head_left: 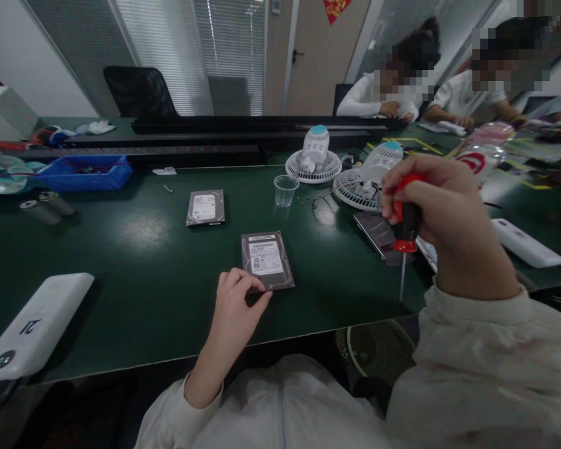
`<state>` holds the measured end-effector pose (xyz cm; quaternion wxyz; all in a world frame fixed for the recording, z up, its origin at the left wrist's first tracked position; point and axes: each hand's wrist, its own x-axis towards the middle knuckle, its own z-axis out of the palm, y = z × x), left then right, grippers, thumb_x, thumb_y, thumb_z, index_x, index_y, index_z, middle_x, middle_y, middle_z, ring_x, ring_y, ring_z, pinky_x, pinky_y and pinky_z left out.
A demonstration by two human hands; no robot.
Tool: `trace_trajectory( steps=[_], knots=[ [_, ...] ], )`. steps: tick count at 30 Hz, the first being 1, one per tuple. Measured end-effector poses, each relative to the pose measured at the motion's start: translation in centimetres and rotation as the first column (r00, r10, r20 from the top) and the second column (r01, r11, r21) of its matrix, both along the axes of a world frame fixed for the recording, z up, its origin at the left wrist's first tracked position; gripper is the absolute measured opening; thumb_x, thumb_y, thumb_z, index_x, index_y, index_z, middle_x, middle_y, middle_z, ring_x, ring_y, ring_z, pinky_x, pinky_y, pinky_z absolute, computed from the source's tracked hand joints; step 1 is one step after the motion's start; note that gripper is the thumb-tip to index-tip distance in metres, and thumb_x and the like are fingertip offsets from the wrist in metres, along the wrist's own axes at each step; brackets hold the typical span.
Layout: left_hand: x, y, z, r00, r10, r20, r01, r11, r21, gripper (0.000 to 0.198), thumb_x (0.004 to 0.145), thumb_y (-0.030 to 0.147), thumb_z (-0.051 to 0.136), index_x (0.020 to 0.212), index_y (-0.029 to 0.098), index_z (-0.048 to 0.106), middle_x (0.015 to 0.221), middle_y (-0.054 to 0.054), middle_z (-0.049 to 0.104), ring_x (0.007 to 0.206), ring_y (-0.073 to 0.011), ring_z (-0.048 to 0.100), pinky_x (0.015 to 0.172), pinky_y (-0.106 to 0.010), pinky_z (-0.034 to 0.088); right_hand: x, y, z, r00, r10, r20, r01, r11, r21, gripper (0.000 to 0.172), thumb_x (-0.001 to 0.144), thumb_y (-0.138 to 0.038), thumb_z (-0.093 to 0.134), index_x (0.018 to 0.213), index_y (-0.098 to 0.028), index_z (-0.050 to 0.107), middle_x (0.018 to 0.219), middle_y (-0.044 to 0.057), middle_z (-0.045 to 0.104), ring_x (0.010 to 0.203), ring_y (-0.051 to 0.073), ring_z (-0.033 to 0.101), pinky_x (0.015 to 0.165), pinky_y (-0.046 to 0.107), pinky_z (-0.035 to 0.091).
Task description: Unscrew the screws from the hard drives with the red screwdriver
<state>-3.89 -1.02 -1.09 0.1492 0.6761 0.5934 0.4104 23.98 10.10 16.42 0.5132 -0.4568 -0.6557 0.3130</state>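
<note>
The left hand [236, 302] has its thumb and forefinger pinched on the near edge of a hard drive [267, 257], which lies label up on the green desk [159, 318]. To the right, the fingers of the right hand [442, 196] are clamped around the red-and-black handle of a screwdriver [406, 224], its shaft pointing down. A second hard drive [206, 207] lies farther left; a clear plastic cup [285, 192] stands beyond the nearer one.
</note>
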Motion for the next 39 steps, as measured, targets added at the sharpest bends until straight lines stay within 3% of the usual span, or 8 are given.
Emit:
trace_trajectory(
  steps=[4, 11, 16, 20, 24, 29, 35, 39],
  knots=[
    [0.0, -0.1, 0.0, 1.000, -0.012, 0.017, 0.012, 1.000, 0.009, 0.017, 0.085, 0.008, 0.081, 0.085, 0.022, 0.072, 0.094, -0.003, 0.065, 0.093, -0.0246, 0.057, 0.081, -0.037, 0.049, -1.1, 1.7, -0.8, 0.949, -0.001, 0.315, 0.049, 0.988, -0.145, 0.020, 0.075, 0.000, 0.057, 0.074, -0.019, 0.063, 0.047, -0.003, 0.059, 0.041, 0.011, 0.054, 0.043, 0.023, 0.039],
    [-0.3, -0.1, -0.3, 0.999, -0.006, 0.038, 0.005, 0.999, 0.041, 0.017, 0.086, 0.008, 0.080, 0.085, 0.022, 0.072, 0.093, -0.003, 0.065, 0.092, -0.0241, 0.057, 0.081, -0.036, 0.049, -4.4, 5.6, -5.0, 0.825, 0.090, 0.559, 0.110, 0.943, -0.314, 0.013, 0.089, -0.013, 0.067, 0.082, -0.020, 0.060, 0.053, -0.004, 0.058, 0.045, 0.012, 0.057, 0.047, 0.023, 0.045],
    [-0.5, -0.1, -0.3, 0.999, 0.002, 0.047, -0.003, 1.000, 0.019, 0.016, 0.087, 0.010, 0.079, 0.084, 0.023, 0.071, 0.093, -0.003, 0.065, 0.093, -0.0244, 0.057, 0.081, -0.037, 0.049, -6.1, 8.1, -8.8, 0.768, 0.137, 0.625, 0.166, 0.900, -0.402, 0.007, 0.095, -0.022, 0.067, 0.098, -0.017, 0.064, 0.074, -0.001, 0.067, 0.050, 0.011, 0.060, 0.049, 0.026, 0.052],
    [-0.6, 0.0, -0.3, 0.998, -0.003, 0.062, 0.002, 1.000, 0.015, 0.014, 0.088, 0.012, 0.078, 0.084, 0.023, 0.071, 0.093, -0.003, 0.065, 0.093, -0.0244, 0.057, 0.082, -0.037, 0.050, -6.8, 8.7, -11.1, 0.704, 0.192, 0.684, 0.177, 0.885, -0.431, 0.029, 0.103, -0.035, 0.068, 0.124, -0.015, 0.066, 0.108, 0.005, 0.074, 0.083, 0.014, 0.071, 0.073, 0.030, 0.064],
    [-0.6, 0.1, -0.3, 0.998, -0.001, 0.063, 0.000, 1.000, 0.003, 0.013, 0.087, 0.013, 0.077, 0.082, 0.023, 0.070, 0.092, -0.003, 0.065, 0.092, -0.0249, 0.057, 0.080, -0.038, 0.050, -6.9, 8.7, -12.4, 0.604, 0.210, 0.769, 0.138, 0.922, -0.361, 0.039, 0.103, -0.041, 0.070, 0.133, -0.017, 0.067, 0.131, 0.010, 0.070, 0.113, 0.022, 0.071, 0.096, 0.044, 0.063],
    [-0.5, 0.1, -0.3, 0.998, -0.010, 0.066, 0.010, 1.000, 0.008, 0.012, 0.088, 0.014, 0.077, 0.083, 0.023, 0.071, 0.092, -0.003, 0.065, 0.093, -0.0252, 0.056, 0.080, -0.038, 0.050, -6.9, 8.5, -13.0, 0.525, 0.137, 0.840, 0.109, 0.968, -0.226, 0.037, 0.101, -0.041, 0.072, 0.128, -0.016, 0.068, 0.126, 0.010, 0.072, 0.112, 0.023, 0.071, 0.099, 0.045, 0.061],
    [-0.5, 0.0, -0.3, 0.997, 0.003, 0.077, -0.003, 1.000, 0.010, 0.013, 0.087, 0.014, 0.078, 0.083, 0.024, 0.071, 0.092, -0.003, 0.065, 0.091, -0.0249, 0.057, 0.080, -0.037, 0.050, -6.3, 10.1, -11.3, 0.503, 0.104, 0.858, 0.112, 0.977, -0.184, 0.036, 0.097, -0.049, 0.073, 0.106, -0.014, 0.073, 0.107, 0.011, 0.078, 0.100, 0.023, 0.073, 0.089, 0.036, 0.057],
    [-0.4, 0.0, -0.3, 0.995, 0.022, 0.095, -0.024, 0.999, 0.024, 0.012, 0.087, 0.013, 0.077, 0.084, 0.024, 0.071, 0.092, -0.003, 0.065, 0.091, -0.0247, 0.058, 0.079, -0.037, 0.051, -5.7, 13.6, -10.5, 0.490, 0.032, 0.871, 0.185, 0.973, -0.139, 0.034, 0.104, -0.045, 0.066, 0.122, -0.017, 0.071, 0.125, 0.009, 0.073, 0.112, 0.022, 0.071, 0.100, 0.045, 0.061]
  ],
)
